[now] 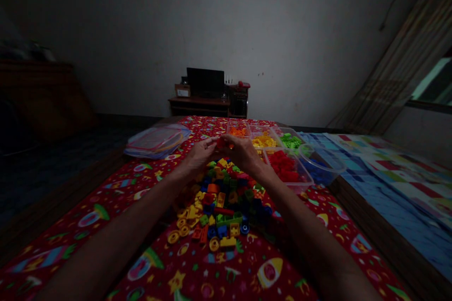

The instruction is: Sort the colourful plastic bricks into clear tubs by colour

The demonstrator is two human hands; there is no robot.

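Note:
A heap of mixed coloured toy bricks [221,207] lies on a red patterned cloth [106,207]. Above its far end my left hand [199,153] and my right hand [242,150] meet, fingers pinched together on a small red brick [221,143] held between them. Behind the hands stand clear tubs, each with one colour: orange bricks [238,130], yellow bricks [263,141], green bricks [291,141], red bricks [285,165] and a round tub of blue bricks [322,165].
A stack of clear lids [157,141] rests at the far left of the cloth. A checked, colourful mat [388,174] lies to the right. A low wooden stand with a dark screen [206,91] is against the far wall. The room is dim.

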